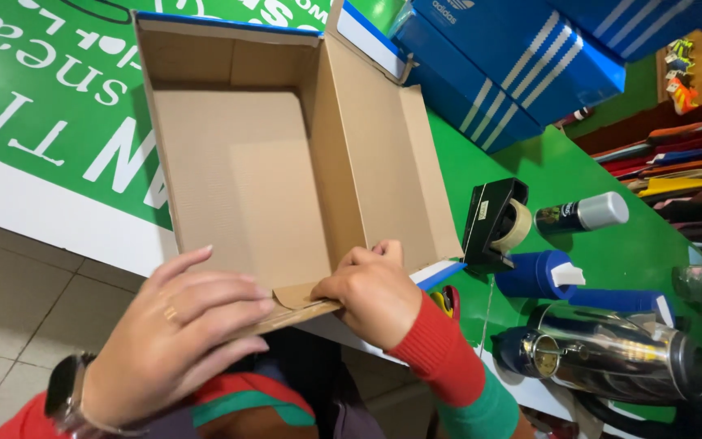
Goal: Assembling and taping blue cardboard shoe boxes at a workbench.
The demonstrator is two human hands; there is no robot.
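Brown corrugated cardboard box [237, 171], open-topped and bare inside, lying on the edge of a green counter [595, 171] with big white lettering under it. Lid [383, 162] of the same box standing open to the right, blue on its outer edge. Left hand [176, 341] spread flat over the near wall, fingers extended and close together, pressing the folded flap [298, 294]. Right hand [371, 289] curled at the near right corner, fingertips pinching the cardboard edge where the wall meets the lid. Red sleeve with a green cuff on the right wrist, watch on the left.

Behind the lid, stacked blue rectangular boxes with white stripes [513, 57]. Just right of the lid, black tape dispenser [493, 223] with a pale roll. Beyond it, dark spray can with a grey cap [582, 214] lying on its side. Nearer, blue cylinder with a white tab [538, 275], then shiny steel jug [611, 354] on its side. Far right, a shelf of coloured flat items, blurred.
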